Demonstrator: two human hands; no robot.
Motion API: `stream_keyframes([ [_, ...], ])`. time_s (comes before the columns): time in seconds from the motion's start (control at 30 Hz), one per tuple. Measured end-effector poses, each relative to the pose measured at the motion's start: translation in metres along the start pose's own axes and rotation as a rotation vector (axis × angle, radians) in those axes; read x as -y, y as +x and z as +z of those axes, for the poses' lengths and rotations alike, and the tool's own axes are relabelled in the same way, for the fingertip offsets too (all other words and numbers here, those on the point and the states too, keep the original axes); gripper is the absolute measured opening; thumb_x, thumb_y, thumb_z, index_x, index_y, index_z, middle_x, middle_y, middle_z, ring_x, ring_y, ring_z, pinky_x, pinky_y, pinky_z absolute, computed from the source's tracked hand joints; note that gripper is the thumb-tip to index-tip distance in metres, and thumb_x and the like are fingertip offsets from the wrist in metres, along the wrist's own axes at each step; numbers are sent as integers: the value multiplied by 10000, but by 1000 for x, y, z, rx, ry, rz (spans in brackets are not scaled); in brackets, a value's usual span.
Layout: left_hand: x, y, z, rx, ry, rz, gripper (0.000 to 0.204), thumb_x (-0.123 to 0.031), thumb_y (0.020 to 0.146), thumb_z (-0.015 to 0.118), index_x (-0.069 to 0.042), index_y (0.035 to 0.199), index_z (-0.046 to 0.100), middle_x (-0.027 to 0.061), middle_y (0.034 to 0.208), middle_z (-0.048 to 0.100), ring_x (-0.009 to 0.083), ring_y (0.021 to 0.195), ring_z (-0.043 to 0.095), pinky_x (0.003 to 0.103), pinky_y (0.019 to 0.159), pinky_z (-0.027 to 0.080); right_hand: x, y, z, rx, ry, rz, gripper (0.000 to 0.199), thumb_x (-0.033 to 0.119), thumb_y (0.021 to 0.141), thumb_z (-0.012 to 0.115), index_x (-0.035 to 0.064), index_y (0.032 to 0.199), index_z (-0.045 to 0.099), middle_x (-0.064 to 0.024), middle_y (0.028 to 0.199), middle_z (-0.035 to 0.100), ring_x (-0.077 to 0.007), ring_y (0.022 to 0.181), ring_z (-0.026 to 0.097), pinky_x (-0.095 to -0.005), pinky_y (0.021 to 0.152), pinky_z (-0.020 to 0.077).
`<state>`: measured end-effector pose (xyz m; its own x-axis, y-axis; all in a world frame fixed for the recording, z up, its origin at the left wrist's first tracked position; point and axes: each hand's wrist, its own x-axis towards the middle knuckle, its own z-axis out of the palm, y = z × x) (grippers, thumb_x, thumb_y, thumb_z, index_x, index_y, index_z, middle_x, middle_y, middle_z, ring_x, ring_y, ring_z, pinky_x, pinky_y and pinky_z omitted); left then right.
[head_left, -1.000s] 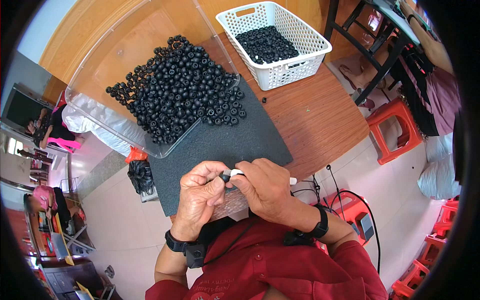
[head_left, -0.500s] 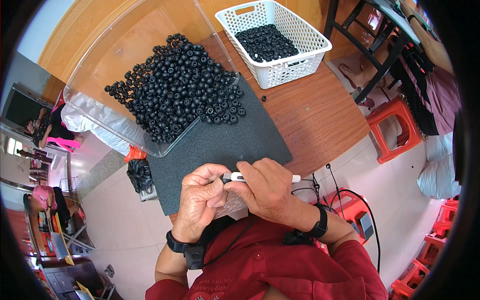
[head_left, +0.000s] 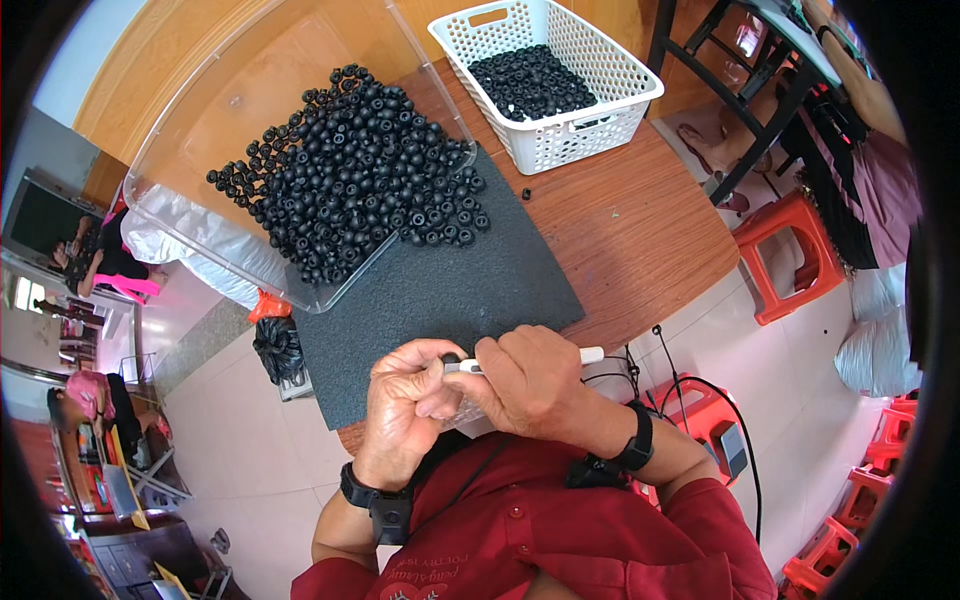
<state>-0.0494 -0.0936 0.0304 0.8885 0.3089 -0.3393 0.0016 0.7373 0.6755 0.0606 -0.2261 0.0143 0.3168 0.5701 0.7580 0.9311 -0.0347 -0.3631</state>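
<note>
Above the near edge of the dark grey mat [head_left: 490, 270], my two hands meet in front of my chest. Between the thumb and fingers of my left hand [head_left: 400, 410] is a small round black part [head_left: 451, 358], mostly covered by the fingertips. Closed around a slim white utility knife [head_left: 592, 355] is my right hand [head_left: 530, 385]; the knife's tip end is at the black part, and its back end sticks out to the right. Beyond the hands, a heap of round black parts with holes [head_left: 350, 180] spills from a tilted clear plastic bin [head_left: 240, 100] onto the mat.
A white perforated basket [head_left: 585, 150] with black pieces stands at the table's back right. One loose black piece [head_left: 526, 194] lies on the brown tabletop [head_left: 640, 240]. Red stools [head_left: 790, 260] and cables [head_left: 740, 420] are to the right. Other people sit farther off.
The knife tip and my right hand have shifted slightly down, and the knife has tilted a little. More of the black part shows above my left fingertips.
</note>
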Motion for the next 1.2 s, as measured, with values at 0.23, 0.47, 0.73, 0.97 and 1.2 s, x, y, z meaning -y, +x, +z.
stream_keyframes([
  [0.23,0,0,3,95,-24,62,200,-92,890,639,58,1019,615,102,784,618,55,477,381,209,442,303,-2,-7,5,-91,250,146,233,220,823,694,34,761,570,-78,594,451,-239,508,486,-352,443,369],
  [0.47,0,8,-3,168,-29,76,197,-93,908,614,52,1042,602,129,835,614,56,489,380,194,441,294,-5,-4,1,-119,342,318,214,190,838,701,30,765,578,-85,599,496,-252,510,511,-355,460,391],
  [0.73,-2,18,-7,139,-104,2,237,-156,932,585,30,1080,591,116,824,589,63,490,379,213,455,306,-6,-5,0,-78,373,358,208,180,832,705,30,753,583,-94,610,519,-259,524,530,-357,471,399],
  [0.97,-17,32,-5,56,-115,-82,242,-232,929,574,8,962,585,116,856,589,104,515,428,238,457,333,-12,-5,-5,-76,384,414,198,186,829,712,28,775,606,-90,612,526,-254,524,531,-355,477,399],
  [1.2,-35,67,-1,-83,324,62,173,-165,924,587,6,927,607,111,839,618,103,539,487,216,435,332,-17,-8,-7,-63,385,425,198,188,832,715,25,786,613,-89,611,529,-239,517,532,-348,476,402],
])
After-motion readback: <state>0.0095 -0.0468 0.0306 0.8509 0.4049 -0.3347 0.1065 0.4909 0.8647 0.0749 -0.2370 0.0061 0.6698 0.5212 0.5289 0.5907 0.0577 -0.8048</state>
